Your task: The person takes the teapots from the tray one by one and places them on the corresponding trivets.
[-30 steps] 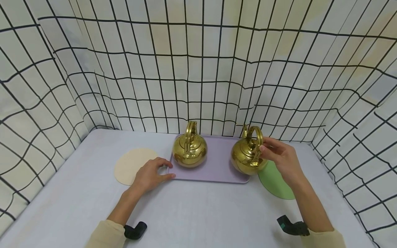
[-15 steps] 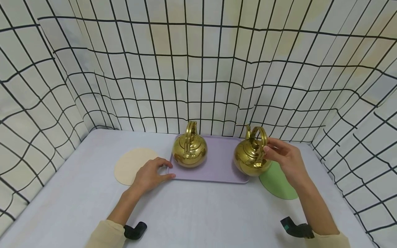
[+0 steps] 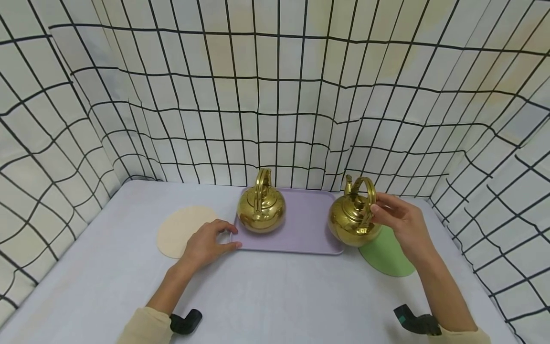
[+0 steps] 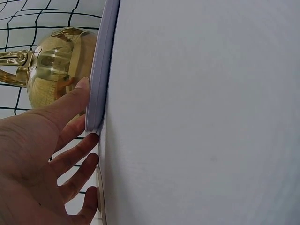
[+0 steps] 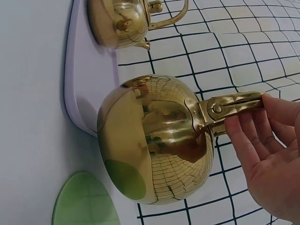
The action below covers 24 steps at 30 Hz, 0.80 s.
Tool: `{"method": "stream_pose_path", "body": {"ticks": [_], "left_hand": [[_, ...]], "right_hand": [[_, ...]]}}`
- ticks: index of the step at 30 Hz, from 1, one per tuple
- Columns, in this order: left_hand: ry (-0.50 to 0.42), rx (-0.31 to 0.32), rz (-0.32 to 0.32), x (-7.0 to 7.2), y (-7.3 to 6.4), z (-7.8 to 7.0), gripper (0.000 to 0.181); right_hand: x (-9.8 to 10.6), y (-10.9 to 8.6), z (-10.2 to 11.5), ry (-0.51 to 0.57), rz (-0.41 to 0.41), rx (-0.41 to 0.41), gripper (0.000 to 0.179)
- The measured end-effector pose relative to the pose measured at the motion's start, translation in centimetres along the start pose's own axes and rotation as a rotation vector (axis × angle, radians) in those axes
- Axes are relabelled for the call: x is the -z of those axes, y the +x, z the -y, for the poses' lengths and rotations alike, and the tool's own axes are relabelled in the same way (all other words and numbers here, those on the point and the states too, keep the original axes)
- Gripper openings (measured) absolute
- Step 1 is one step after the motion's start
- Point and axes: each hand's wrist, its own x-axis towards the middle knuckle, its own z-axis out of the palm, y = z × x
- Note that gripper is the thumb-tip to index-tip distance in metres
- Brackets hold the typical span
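Observation:
My right hand (image 3: pixel 404 224) grips the upright loop handle of a shiny golden teapot (image 3: pixel 353 220). In the right wrist view this teapot (image 5: pixel 157 140) hangs raised, thumb and fingers pinching its handle, with its body over the tray's right end and close to a green disc (image 3: pixel 388 255). A matching golden teapot (image 3: pixel 261 210) stands on the left part of the lilac tray (image 3: pixel 305 227). At the tray's front left corner my left hand (image 3: pixel 206 244) holds the edge. In the left wrist view its thumb lies on the rim of the tray (image 4: pixel 101 75), the other fingers spread beside the corner.
A cream disc (image 3: pixel 182 231) lies flat on the white table (image 3: pixel 288 291), left of the tray and partly behind the left hand. Cloth walls with black grid lines (image 3: pixel 275 95) rise around the back and sides.
My right hand has carried the held teapot a little to the right, from over the tray's right end toward the green disc. The left hand and the other teapot keep their places.

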Motion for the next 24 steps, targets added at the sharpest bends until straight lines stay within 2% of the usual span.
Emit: {"method": "stream_pose_path", "body": {"ticks": [6,18,24], "left_hand": [[0.007,0.006,0.023,-0.1,-0.2,0.2,0.033],[0.012,0.005,0.016,0.2,0.0,0.1,0.033],[-0.007,-0.008,0.008,0.1,0.0,0.1,0.033]], "right_hand": [[0.4,-0.7,-0.2,-0.012,-0.008,-0.009,0.046],[1.0,-1.0,-0.3,0.021,-0.023,0.013,0.041],[1.5,-1.2,-0.3,-0.019,-0.038,0.009,0.040]]}}
